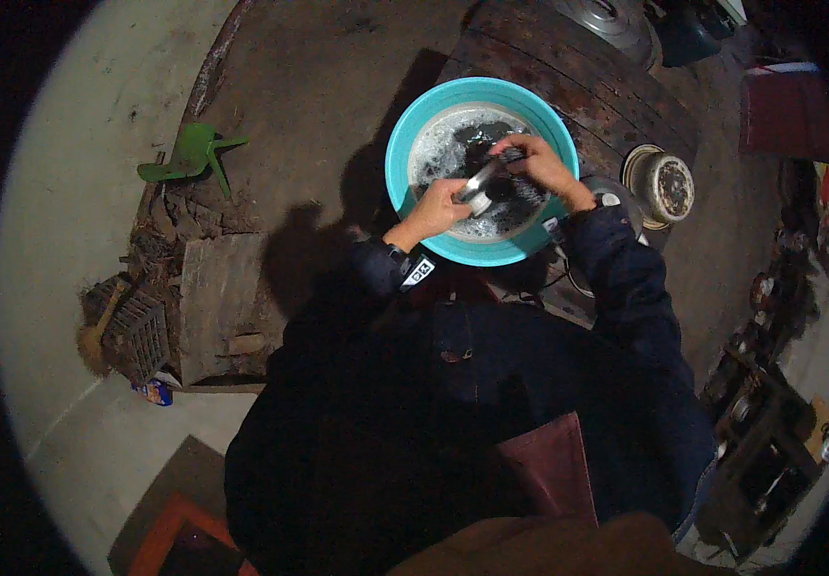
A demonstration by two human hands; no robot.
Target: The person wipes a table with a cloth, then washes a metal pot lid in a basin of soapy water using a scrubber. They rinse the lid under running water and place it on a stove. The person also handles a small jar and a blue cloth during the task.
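Note:
A turquoise basin (401, 155) with dark, sudsy water (437, 155) stands in front of me, at the edge of a dark wooden table (515, 43). Over the water, my left hand (440, 210) grips one end of a shiny metal object (483, 181); its exact kind is unclear. My right hand (540, 167) is at the object's other end, with something dark and rough, perhaps a scouring pad (509, 155), between its fingers. Soap foam lies on the water around both hands. The lower part of the held object is blurred.
Right of the basin are an upturned, stained enamel pot (663, 186) and a partly hidden round lid. A large metal lid (605, 18) lies at the table's far end. At left are a small green chair (188, 155), a wooden board (220, 309) and a slatted basket (130, 327).

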